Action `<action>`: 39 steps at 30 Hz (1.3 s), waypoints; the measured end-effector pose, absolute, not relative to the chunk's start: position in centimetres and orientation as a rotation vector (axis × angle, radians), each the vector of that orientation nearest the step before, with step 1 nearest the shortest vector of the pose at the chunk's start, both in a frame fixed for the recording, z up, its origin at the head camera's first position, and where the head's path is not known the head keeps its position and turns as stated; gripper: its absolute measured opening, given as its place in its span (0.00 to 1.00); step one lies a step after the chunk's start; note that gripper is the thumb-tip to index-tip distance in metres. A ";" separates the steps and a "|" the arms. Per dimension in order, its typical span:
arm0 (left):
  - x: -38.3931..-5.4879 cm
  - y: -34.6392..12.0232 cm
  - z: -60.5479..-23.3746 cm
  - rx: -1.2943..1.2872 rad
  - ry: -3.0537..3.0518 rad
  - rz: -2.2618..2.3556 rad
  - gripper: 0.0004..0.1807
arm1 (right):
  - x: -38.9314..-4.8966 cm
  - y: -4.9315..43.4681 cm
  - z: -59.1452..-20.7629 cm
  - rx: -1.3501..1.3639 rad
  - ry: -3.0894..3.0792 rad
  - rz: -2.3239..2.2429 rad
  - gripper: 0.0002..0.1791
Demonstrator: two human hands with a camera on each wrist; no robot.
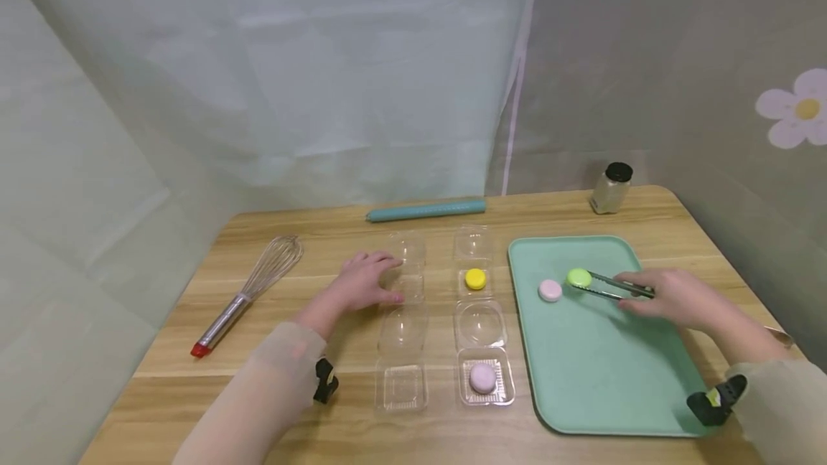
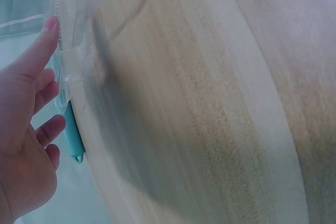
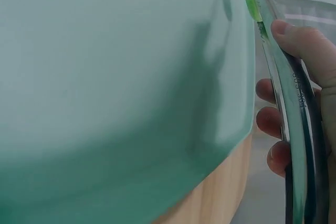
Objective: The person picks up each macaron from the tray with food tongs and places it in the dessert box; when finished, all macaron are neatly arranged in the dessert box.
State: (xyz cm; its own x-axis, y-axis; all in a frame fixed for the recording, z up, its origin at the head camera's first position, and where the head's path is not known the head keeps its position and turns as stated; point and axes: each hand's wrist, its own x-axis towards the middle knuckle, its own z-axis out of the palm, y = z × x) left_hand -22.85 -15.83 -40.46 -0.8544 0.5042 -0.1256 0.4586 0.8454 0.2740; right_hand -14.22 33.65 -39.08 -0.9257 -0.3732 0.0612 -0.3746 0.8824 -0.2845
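In my right hand (image 1: 675, 296) I grip metal tongs (image 3: 286, 93), their tips closed round a green macaron (image 1: 579, 278) over the mint-green tray (image 1: 607, 379). A pink macaron (image 1: 550, 290) lies on the tray just left of it. My left hand (image 1: 365, 282) rests at a clear plastic box (image 1: 408, 285), thumb and fingers spread along its side. To the right, one open clear box holds a yellow macaron (image 1: 475, 279); the box in front of that one holds a lilac macaron (image 1: 482, 378). Another open clear box (image 1: 402, 387) at front left has nothing in it.
A whisk (image 1: 248, 293) with a red-tipped handle lies at the left of the wooden table (image 1: 258, 393). Along the back edge are a teal stick-shaped object (image 1: 426, 211) and a jar with a black lid (image 1: 610, 189). Curtains hang close behind the table.
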 end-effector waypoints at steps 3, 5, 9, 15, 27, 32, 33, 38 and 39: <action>-22.9 -15.7 -40.5 0.748 2.831 0.355 0.42 | -14.6 33.1 -38.6 0.610 -3.043 0.440 0.24; -22.8 -15.7 -40.4 0.749 2.832 0.361 0.42 | -14.8 32.6 -38.2 0.615 -3.053 0.439 0.25; -22.7 -15.7 -40.3 0.735 2.833 0.361 0.42 | -15.4 31.5 -37.7 0.635 -3.069 0.432 0.26; -22.7 -15.6 -40.3 0.722 2.830 0.364 0.42 | -16.3 29.9 -37.0 0.684 -3.088 0.458 0.27; -22.9 -15.5 -40.5 0.728 2.830 0.375 0.42 | -18.1 26.2 -37.2 0.869 -2.971 0.448 0.24; -23.0 -15.5 -40.4 0.733 2.831 0.358 0.42 | -18.8 24.4 -37.1 0.889 -2.997 0.485 0.23; -22.9 -15.5 -40.3 0.729 2.830 0.354 0.42 | -19.0 24.0 -37.1 0.896 -3.001 0.496 0.23; -23.0 -15.6 -40.3 0.717 2.835 0.348 0.42 | -19.9 22.0 -37.0 0.892 -3.044 0.537 0.25; -23.0 -15.7 -40.3 0.715 2.836 0.349 0.42 | -20.1 21.6 -37.0 0.901 -3.049 0.533 0.25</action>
